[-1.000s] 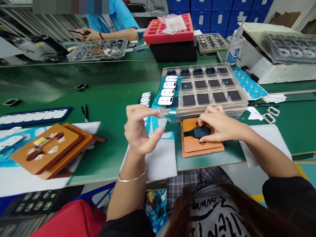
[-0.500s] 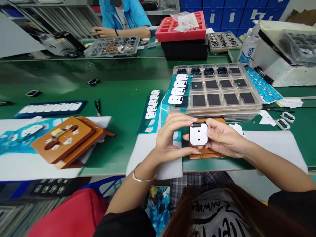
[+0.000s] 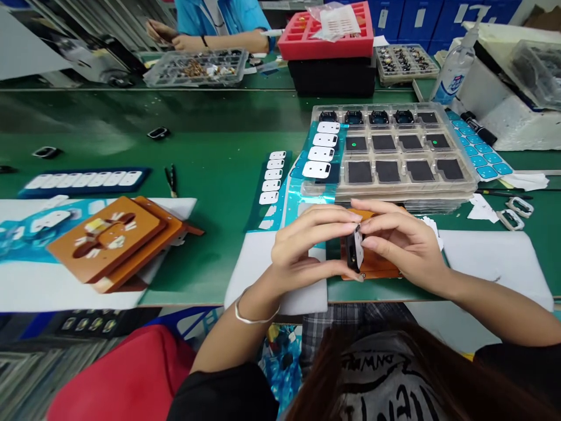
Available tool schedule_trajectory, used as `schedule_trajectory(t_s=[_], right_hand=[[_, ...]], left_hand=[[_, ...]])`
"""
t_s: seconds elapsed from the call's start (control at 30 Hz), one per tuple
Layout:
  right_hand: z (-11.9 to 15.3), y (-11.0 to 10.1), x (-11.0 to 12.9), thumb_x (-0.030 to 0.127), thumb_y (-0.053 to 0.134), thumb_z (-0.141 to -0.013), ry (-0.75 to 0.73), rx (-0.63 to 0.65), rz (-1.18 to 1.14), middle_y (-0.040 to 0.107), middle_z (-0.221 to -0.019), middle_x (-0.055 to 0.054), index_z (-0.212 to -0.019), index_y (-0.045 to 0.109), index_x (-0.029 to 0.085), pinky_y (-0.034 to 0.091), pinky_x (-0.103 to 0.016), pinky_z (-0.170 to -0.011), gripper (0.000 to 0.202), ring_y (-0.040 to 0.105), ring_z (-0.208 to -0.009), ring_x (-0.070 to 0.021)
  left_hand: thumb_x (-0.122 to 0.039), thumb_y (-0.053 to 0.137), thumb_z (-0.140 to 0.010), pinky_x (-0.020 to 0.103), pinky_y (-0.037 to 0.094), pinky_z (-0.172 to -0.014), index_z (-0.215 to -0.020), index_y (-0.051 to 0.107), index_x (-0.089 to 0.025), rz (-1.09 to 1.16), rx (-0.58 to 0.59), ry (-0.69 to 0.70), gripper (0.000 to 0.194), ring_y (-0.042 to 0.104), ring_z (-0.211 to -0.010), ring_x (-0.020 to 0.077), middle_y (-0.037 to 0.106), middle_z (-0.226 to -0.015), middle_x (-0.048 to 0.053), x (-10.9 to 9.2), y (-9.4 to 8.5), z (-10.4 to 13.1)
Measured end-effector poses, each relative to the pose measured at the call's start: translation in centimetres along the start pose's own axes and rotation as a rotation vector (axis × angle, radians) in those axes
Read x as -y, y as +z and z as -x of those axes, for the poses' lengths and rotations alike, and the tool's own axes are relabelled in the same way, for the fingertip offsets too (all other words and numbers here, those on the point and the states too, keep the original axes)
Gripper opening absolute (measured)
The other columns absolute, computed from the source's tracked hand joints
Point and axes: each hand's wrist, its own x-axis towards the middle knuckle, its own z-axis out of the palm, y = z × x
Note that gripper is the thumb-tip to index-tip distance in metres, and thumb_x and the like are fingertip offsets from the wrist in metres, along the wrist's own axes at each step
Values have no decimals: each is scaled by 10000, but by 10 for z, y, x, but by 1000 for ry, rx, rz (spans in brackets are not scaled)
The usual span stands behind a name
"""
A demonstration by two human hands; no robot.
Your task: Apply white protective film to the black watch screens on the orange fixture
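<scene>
Between my hands a black square watch case (image 3: 352, 252) is tilted nearly edge-on, its white adhesive face turned to the right. My left hand (image 3: 302, 245) grips it, fingers along the top edge and thumb below. The thumb and fingertips of my right hand (image 3: 403, 242) are closed at the white face and upper edge; the exact contact is partly hidden. An orange fixture block (image 3: 377, 266) lies below the hands. Left of them, white stickers (image 3: 321, 154) on blue film overlap a clear compartment tray (image 3: 397, 190), which holds black watch cases (image 3: 379, 117) in its back row.
At left, a stacked orange fixture (image 3: 111, 237) rests on white foam (image 3: 26, 292). Tweezers (image 3: 172, 180) and a sticker strip (image 3: 83, 180) lie behind it. A pump bottle (image 3: 456, 70) stands back right. Across the bench sits a person in a blue shirt (image 3: 245, 20) near a parts tray (image 3: 197, 70).
The watch case has turned from facing me to nearly edge-on. My right fingers have moved over its upper edge and face. The person opposite has raised one hand. The view has shifted slightly.
</scene>
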Motion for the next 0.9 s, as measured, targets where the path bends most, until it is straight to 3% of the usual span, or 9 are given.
schedule_trajectory(t_s=[0.2, 0.37, 0.5, 0.7, 0.9], right_hand=[[0, -2, 1, 215, 707, -892, -103, -26, 95, 634, -1324, -31, -981, 770, 307, 611, -389, -903, 143, 699, -953, -170], [-3, -4, 0, 265, 779, -834, -76, -47, 91, 617, -1097, -35, -864, 754, 273, 614, -343, -801, 41, 657, -922, -164], [-6, -6, 2, 274, 766, -847, -126, -12, 119, 578, -959, -22, -793, 702, 242, 583, -295, -715, 89, 618, -874, -153], [-2, -8, 11, 245, 717, -884, -270, -66, 327, 571, -957, -25, -807, 655, 240, 569, -298, -698, 99, 596, -880, -164], [4, -22, 21, 293, 647, -923, -375, -67, 360, 630, -954, -35, -855, 638, 276, 586, -378, -758, 71, 642, -868, -196]], left_hand=[[-442, 812, -745, 349, 627, -852, -1366, 582, -277, 1, 15, -8, 682, 719, -998, 210, 729, -1106, 88, 0, -1, 1], [-407, 759, -817, 330, 622, -823, -1245, 659, -207, 26, 93, 7, 483, 705, -978, 198, 708, -1096, 109, -4, -1, 0], [-405, 721, -854, 340, 629, -835, -1200, 666, -200, 58, 114, -20, 406, 706, -982, 200, 702, -1096, 112, -8, 0, -1], [-425, 760, -813, 356, 634, -863, -1242, 646, -224, 38, 74, -49, 487, 707, -1010, 207, 699, -1106, 97, -8, 2, 3], [-411, 744, -840, 378, 626, -898, -1233, 645, -254, 91, -86, -149, 435, 688, -1052, 207, 679, -1147, 95, -4, -4, 4]])
